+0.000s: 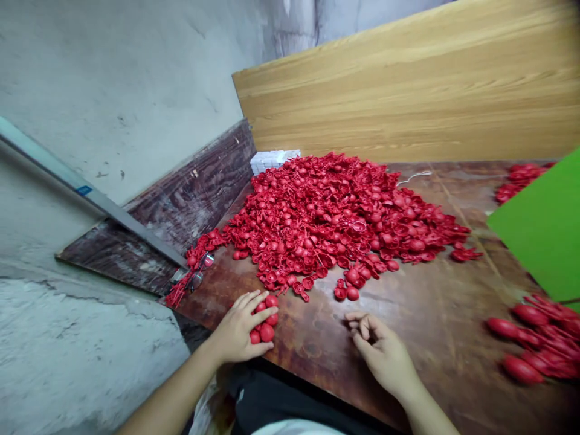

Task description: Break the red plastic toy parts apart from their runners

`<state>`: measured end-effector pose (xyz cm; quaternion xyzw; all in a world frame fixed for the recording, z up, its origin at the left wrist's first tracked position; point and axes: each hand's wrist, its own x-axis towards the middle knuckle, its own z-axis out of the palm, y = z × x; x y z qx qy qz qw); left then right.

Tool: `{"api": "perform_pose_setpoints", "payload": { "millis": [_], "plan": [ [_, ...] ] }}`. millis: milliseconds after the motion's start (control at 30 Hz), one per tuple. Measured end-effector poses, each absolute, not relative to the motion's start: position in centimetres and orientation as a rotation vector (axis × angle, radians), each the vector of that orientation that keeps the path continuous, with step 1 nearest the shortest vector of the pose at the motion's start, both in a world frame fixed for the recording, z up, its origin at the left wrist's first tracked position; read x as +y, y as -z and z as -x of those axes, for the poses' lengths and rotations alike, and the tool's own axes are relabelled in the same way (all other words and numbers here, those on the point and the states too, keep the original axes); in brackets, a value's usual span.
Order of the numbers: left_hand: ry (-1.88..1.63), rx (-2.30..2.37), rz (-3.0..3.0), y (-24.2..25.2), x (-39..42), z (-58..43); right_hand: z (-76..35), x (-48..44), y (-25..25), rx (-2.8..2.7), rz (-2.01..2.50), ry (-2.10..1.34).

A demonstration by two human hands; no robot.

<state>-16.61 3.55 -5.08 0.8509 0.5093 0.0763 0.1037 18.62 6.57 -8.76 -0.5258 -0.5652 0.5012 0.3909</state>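
My left hand (240,326) lies over a small cluster of red spoon-like plastic pieces (266,332) near the table's front edge. Its fingers are bent around their rounded heads, and the rest of the pieces is hidden under the palm. To the right, my right hand (378,350) hovers low above the brown table, its fingers loosely curled and apart, with nothing visible in them. Beyond both hands spreads a large heap of the same red pieces (326,217), some showing hollow bowls. A few loose pieces (348,291) lie at the heap's near edge.
Bundled red pieces (534,344) lie at the right on the brown table (308,338), below a green panel (544,223). A yellow wooden board (408,90) stands behind the heap. On the left are a dark plank (181,199) and a slanting metal bar (118,211).
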Motion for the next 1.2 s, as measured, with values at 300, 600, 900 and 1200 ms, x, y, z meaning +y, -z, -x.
{"api": "perform_pose_setpoints", "payload": {
  "millis": [300, 600, 900, 1200],
  "plan": [
    [-0.228, 1.547, -2.505, 5.6, 4.3, 20.8, -19.4, 7.2, 9.2, -1.382, 1.366, -1.264],
    [-0.256, 1.556, -2.535, 5.6, 5.6, 21.8, -22.6, 8.4, 9.0, -1.165, 1.49, -1.187],
    [-0.477, 2.023, -2.358, 3.0, 9.8, 13.0, -22.4, 9.2, 10.3, -0.989, 1.528, -1.076],
    [0.091, 2.414, -2.04, 2.8, 11.2, 7.2, -22.7, 8.8, 10.2, -1.026, 1.449, -0.981]
  ]
}}
